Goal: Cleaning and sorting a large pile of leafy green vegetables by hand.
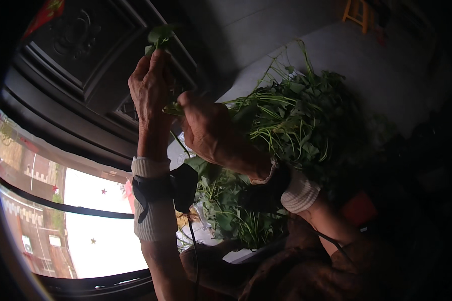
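Observation:
My left hand [150,84] is raised, pinching a leafy green sprig [159,37] whose leaves stick up past the fingertips. Just below and to its right, my right hand [209,129] is curled around some green stems [172,109], their ends poking out beside the thumb. This hand is slightly blurred. A large heap of leafy greens with long thin stems [286,113] lies beyond the right hand. More leafy greens [229,210] are piled below the right wrist, close to my lap, partly hidden by the forearm.
A dark door with carved panels [109,56] stands at the left, above a bright opening or window [101,225] with star decorations. A yellow stool [356,15] stands on the grey floor [361,56]. Dark straps with cables [184,188] are around my wrists. The right side is very dark.

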Demonstrator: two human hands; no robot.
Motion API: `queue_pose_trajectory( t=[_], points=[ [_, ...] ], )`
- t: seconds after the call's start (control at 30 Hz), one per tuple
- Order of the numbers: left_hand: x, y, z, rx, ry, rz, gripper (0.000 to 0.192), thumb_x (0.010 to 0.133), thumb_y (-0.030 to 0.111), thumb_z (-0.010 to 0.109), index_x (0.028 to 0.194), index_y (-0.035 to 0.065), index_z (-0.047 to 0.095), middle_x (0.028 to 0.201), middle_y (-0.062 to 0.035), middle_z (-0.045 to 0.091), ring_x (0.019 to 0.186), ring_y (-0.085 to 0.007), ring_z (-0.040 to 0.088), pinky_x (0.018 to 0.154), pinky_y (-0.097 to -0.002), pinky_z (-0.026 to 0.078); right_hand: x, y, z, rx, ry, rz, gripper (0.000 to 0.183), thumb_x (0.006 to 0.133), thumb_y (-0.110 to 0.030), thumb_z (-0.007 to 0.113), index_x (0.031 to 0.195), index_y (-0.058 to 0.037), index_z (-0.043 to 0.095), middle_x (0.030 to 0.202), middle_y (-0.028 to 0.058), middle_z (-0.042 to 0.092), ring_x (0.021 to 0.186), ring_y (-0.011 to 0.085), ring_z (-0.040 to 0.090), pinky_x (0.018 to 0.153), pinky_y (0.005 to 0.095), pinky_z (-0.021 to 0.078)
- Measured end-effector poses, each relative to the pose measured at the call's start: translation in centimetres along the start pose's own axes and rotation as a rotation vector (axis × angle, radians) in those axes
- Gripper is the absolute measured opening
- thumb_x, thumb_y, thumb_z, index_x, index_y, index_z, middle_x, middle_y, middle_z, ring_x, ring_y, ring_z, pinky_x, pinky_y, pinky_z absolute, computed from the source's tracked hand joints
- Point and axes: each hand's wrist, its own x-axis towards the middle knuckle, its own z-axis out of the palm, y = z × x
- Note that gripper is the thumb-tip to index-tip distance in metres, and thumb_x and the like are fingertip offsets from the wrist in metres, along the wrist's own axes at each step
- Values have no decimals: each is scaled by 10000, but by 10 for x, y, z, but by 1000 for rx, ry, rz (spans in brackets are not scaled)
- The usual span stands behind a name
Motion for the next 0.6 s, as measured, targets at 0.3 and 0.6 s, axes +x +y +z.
queue_pose_trajectory(
  t=[0.3, 0.6],
  points=[
    [-5, 11, -23, 290, -293, 134, 259, 799, 245, 509, 863, 26, 631, 626, -13, 517, 600, -90, 485, 568, -234, 376, 29, 25, -77, 179, 258, 182, 147, 803, -141, 634, 865, -13, 595, 648, 63, 600, 629, 163, 610, 586, 262, 479],
    [-27, 30, -49, 503, -476, 246, 314, 825, 300, 496, 859, 23, 641, 732, -51, 548, 616, -106, 480, 579, -249, 383, 23, 45, -48, 645, -355, 155, 226, 860, -154, 546, 1049, -40, 596, 911, 77, 642, 833, 147, 610, 750, 286, 496]
  ],
)
